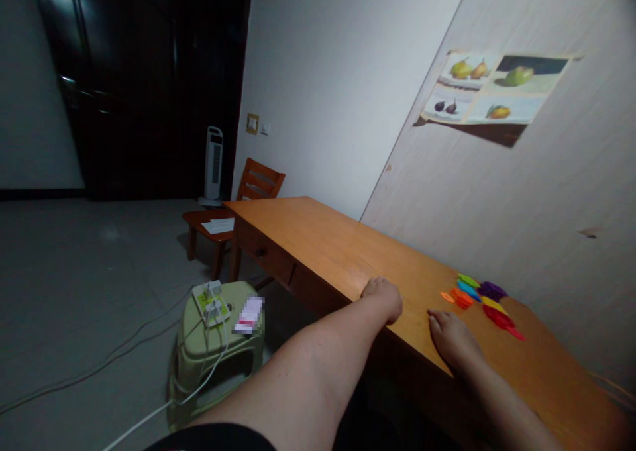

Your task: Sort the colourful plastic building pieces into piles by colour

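Note:
My left hand (381, 297) rests at the front edge of the wooden table (318, 236), its fingers curled in and partly hidden behind the back of the hand. No object shows in it. To its right, my right hand (453, 338) lies on the tabletop near the same edge, fingers stretched toward the left and holding nothing visible. Beyond the right hand, small bright pieces sit in colour groups: orange pieces (462, 298), blue pieces (469, 289), green pieces (468, 280), purple pieces (491, 291), yellow pieces (493, 304) and red pieces (498, 317). Their exact kind is too small to tell.
A pale green stool (189, 335) at the left carries a power strip (211, 305) and a blurred-out phone-like item (249, 315). Cables (124, 361) trail over the floor. A wooden chair (261, 179) stands past the table, near a tower heater or fan (213, 163). Fruit pictures (497, 93) hang on the wall.

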A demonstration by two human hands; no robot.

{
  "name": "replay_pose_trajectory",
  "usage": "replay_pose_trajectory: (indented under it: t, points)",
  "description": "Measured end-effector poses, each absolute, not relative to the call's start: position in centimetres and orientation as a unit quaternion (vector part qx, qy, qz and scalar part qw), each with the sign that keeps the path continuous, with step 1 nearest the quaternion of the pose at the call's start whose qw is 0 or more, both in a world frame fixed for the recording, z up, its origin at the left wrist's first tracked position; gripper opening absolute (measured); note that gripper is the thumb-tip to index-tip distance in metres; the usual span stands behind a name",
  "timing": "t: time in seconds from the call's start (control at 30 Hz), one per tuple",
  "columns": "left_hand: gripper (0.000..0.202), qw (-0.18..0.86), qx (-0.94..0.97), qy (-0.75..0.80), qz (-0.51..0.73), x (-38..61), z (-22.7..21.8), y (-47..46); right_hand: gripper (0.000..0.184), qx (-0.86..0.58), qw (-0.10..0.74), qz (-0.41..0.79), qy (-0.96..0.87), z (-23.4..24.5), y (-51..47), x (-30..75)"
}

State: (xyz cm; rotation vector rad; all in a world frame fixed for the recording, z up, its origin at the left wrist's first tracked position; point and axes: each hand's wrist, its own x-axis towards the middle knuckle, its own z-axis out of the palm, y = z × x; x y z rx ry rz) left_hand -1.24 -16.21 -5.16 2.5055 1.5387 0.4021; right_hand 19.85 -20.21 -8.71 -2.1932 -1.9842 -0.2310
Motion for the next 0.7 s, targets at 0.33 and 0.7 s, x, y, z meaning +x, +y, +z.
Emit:
replay_pose_trajectory:
  t: [0.33, 0.7]
  points:
    - [0.048, 0.131, 0.841, 0.506, 0.141, -2.3, -4.5, -16.3, 0.049, -0.72, 0.132, -0.038, -0.68, -9.0, -20.9, 21.4]
    - [0.037, 0.159, 0.813, 0.507, 0.237, -6.5, -5.1, -8.3, 0.045, -0.685, 0.371, 0.125, -0.615, -6.7, -23.1, 23.0]
